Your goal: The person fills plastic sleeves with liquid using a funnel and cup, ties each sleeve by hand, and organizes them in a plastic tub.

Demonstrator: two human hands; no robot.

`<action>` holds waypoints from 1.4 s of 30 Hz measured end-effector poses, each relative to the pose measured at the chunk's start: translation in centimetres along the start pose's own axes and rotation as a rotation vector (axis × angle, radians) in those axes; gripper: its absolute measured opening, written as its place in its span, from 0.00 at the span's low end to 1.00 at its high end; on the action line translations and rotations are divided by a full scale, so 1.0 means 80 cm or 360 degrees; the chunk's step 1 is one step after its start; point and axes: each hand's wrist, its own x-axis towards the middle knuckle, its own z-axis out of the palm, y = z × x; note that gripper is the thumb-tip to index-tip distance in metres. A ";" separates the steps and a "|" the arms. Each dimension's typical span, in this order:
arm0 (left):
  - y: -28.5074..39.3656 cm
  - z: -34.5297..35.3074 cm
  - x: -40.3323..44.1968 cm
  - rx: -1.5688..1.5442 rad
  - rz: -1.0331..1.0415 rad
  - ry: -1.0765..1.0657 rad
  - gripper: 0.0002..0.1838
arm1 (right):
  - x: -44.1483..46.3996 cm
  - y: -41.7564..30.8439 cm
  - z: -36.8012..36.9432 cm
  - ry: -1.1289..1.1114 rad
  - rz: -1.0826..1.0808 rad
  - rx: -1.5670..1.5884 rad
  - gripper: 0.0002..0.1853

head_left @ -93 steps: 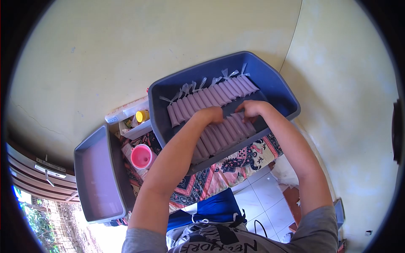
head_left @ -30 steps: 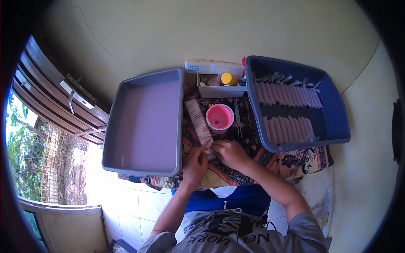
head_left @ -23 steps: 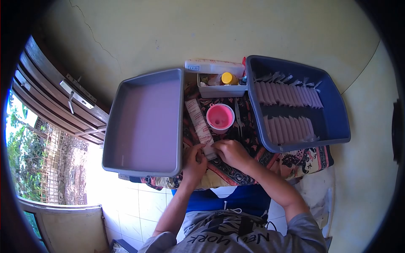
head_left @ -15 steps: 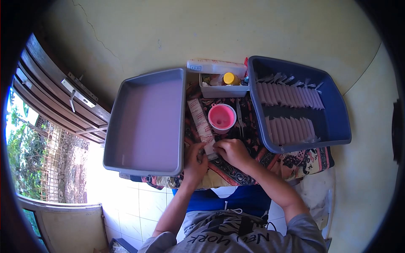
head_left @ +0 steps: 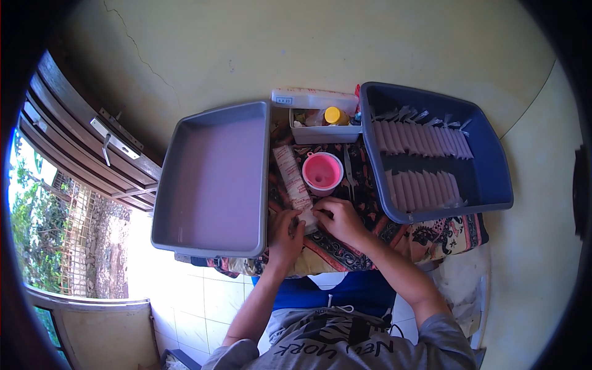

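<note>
A long white plastic packet with red print (head_left: pixel 291 176) lies slanted on the patterned cloth. At its near end, my left hand (head_left: pixel 285 237) touches the left edge with bent fingers. My right hand (head_left: pixel 339 221) is at the same end from the right, thumb and forefinger pinched together; whatever thin plastic is between them is too small to make out. Just beyond my right hand stands a white cup with a pink funnel (head_left: pixel 322 171) in it. Scissors (head_left: pixel 349 176) lie to the right of the cup.
A grey tub of pale purple liquid (head_left: pixel 213 179) stands at left. The blue tub (head_left: pixel 505 185) at right holds two rows of filled purple bags (head_left: pixel 422 139). Behind the cup are a small box (head_left: pixel 325 134), a yellow-lidded jar (head_left: pixel 333 115) and a clear plastic pack (head_left: pixel 314 98).
Since the earliest frame, my hands have left the filled bags in the blue tub and come to the packet. The view has swung left. Lately my right fingers have shifted slightly.
</note>
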 end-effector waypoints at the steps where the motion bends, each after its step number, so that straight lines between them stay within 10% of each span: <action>1: 0.000 0.001 0.001 0.0067 0.0085 0.0045 0.14 | -0.001 0.001 0.002 0.0000 -0.0001 0.0000 0.06; 13: -0.009 0.010 0.020 0.0025 0.0269 -0.0240 0.15 | -0.046 -0.114 -0.067 0.0296 -0.0519 -0.0024 0.04; 21: 0.009 -0.001 0.016 -0.0192 0.0151 -0.0199 0.12 | -0.051 -0.166 -0.136 0.0516 -0.0189 0.0253 0.03; 23: 0.027 -0.016 0.015 -0.1195 -0.0458 -0.0433 0.12 | -0.040 -0.159 -0.136 0.0260 -0.0107 0.0127 0.03; 29: 0.084 -0.049 0.014 -0.1702 -0.0241 -0.0700 0.22 | -0.008 -0.137 -0.111 -0.0145 -0.0141 0.0114 0.04; 42: 0.086 -0.042 0.009 -0.1482 -0.0540 -0.0085 0.19 | 0.044 -0.052 -0.054 0.0262 -0.0354 -0.0442 0.10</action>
